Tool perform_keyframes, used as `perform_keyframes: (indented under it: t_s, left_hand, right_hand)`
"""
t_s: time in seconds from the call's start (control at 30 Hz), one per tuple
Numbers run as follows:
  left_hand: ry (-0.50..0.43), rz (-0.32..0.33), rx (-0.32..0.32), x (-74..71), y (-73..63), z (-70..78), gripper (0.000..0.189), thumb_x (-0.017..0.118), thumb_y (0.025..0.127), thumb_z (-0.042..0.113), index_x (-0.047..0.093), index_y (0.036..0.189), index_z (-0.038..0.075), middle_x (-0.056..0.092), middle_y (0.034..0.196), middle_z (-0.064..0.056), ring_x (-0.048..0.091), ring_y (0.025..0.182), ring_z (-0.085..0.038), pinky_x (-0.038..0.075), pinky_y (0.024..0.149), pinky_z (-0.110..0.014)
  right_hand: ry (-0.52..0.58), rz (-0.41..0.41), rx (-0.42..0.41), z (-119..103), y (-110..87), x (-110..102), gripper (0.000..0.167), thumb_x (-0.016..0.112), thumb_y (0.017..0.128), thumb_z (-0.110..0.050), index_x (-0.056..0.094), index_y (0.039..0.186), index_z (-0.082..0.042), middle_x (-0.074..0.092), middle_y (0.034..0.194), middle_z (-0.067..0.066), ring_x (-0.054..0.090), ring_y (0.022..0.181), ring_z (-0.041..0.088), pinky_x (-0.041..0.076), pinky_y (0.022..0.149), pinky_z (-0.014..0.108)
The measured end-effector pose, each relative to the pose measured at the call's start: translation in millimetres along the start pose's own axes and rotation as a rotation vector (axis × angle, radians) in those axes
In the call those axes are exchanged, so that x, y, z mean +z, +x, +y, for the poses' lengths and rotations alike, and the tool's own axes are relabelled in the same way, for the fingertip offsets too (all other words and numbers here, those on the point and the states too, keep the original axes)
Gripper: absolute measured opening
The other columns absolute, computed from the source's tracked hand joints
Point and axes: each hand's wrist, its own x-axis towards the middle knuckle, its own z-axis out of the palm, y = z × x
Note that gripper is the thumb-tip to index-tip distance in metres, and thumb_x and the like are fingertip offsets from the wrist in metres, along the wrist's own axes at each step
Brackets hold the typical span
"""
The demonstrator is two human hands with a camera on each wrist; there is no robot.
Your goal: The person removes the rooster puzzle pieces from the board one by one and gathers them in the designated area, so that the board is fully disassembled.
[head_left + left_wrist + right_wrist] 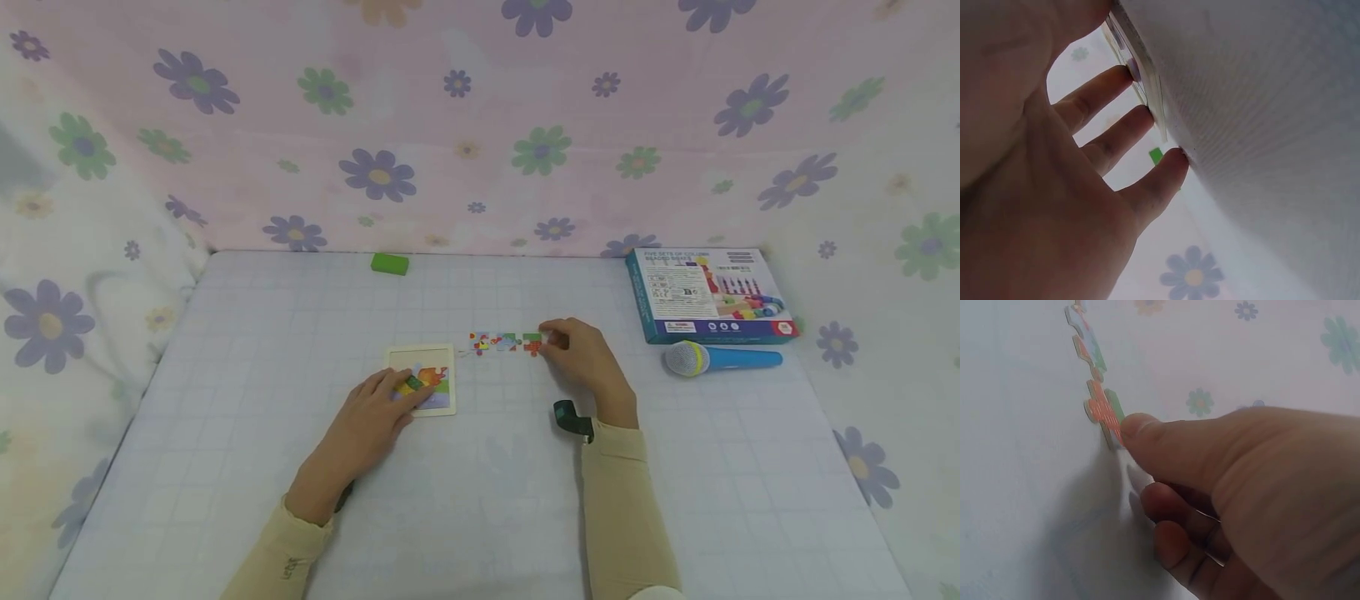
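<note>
My left hand [375,408] rests on a small jigsaw puzzle in a pale frame [452,367], its fingers spread over the picture and the board's edge. In the left wrist view its fingertips touch the frame's side and the tabletop. Part of the puzzle picture is hidden under the hand. To the right of the frame lie loose puzzle pieces in a row: one piece [478,342] at the left, another [504,342] in the middle. My right hand [581,354] pinches the right-end red and green puzzle piece [1104,412] at its edge, with the other fingers curled.
A green block [390,264] lies near the table's back edge. At the back right is a flat toy box [712,296], with a blue toy microphone [723,358] in front of it. Flowered cloth [480,125] hangs behind the table.
</note>
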Motion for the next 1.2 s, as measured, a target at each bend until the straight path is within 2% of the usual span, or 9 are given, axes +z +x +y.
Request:
perform_keyframes:
  t_s: [0.2,0.5,0.73,0.9,1.03,1.2]
  left_hand:
    - [-0.011,0.012,0.014,0.4,-0.8,-3.6,0.053,0.073,0.096,0.02,0.058,0.145,0.032,0.05,0.152,-0.012,0.047,0.139,-0.04,0.042,0.113,-0.058]
    - [-0.026,0.029,0.054,-4.9,-0.8,-6.7,0.052,0.073,0.095,0.018,0.06,0.144,0.029,0.052,0.15,-0.013,0.049,0.138,-0.041,0.045,0.11,-0.058]
    - [-0.057,0.053,0.06,-3.7,-0.6,-10.0,0.048,0.076,0.093,0.017,0.064,0.139,0.026,0.053,0.147,-0.011,0.051,0.136,-0.036,0.047,0.108,-0.055]
    - [-0.109,0.064,0.04,-4.2,-2.2,-13.4,0.045,0.077,0.092,0.016,0.067,0.135,0.025,0.051,0.149,-0.015,0.05,0.137,-0.037,0.048,0.106,-0.056]
    - [-0.13,0.062,0.003,-3.9,-4.0,-17.7,0.047,0.076,0.093,0.017,0.065,0.138,0.025,0.046,0.153,-0.019,0.044,0.141,-0.04,0.046,0.108,-0.059]
    - [-0.129,0.045,-0.008,-2.3,-5.7,-24.2,0.047,0.074,0.094,0.02,0.063,0.141,0.022,0.043,0.155,-0.021,0.042,0.143,-0.041,0.044,0.111,-0.059]
  right_hand:
    - [-0.005,0.059,-0.049,-10,1.4,3,0.034,0.068,0.098,-0.019,0.068,0.13,-0.009,0.066,0.106,0.01,0.058,0.098,0.025,0.05,0.091,0.041]
    - [-0.036,0.084,-0.164,-40,7.1,20,0.028,0.068,0.098,-0.016,0.071,0.125,-0.008,0.069,0.101,0.008,0.061,0.091,0.022,0.052,0.082,0.037]
    - [-0.056,-0.007,-0.296,-75,6.8,51,0.025,0.07,0.098,-0.017,0.073,0.121,-0.008,0.068,0.098,0.004,0.059,0.086,0.017,0.051,0.077,0.03]
    - [-0.088,-0.09,-0.395,-100,4.2,77,0.024,0.069,0.099,-0.018,0.073,0.121,-0.01,0.065,0.097,0.0,0.057,0.083,0.013,0.05,0.075,0.027]
    - [-0.091,-0.15,-0.444,-118,3.1,93,0.024,0.066,0.1,-0.018,0.072,0.122,-0.01,0.064,0.097,-0.001,0.057,0.084,0.011,0.05,0.076,0.024]
    - [-0.109,-0.184,-0.49,-132,2.8,107,0.023,0.063,0.102,-0.018,0.074,0.12,-0.011,0.064,0.096,0.0,0.055,0.082,0.01,0.047,0.073,0.02]
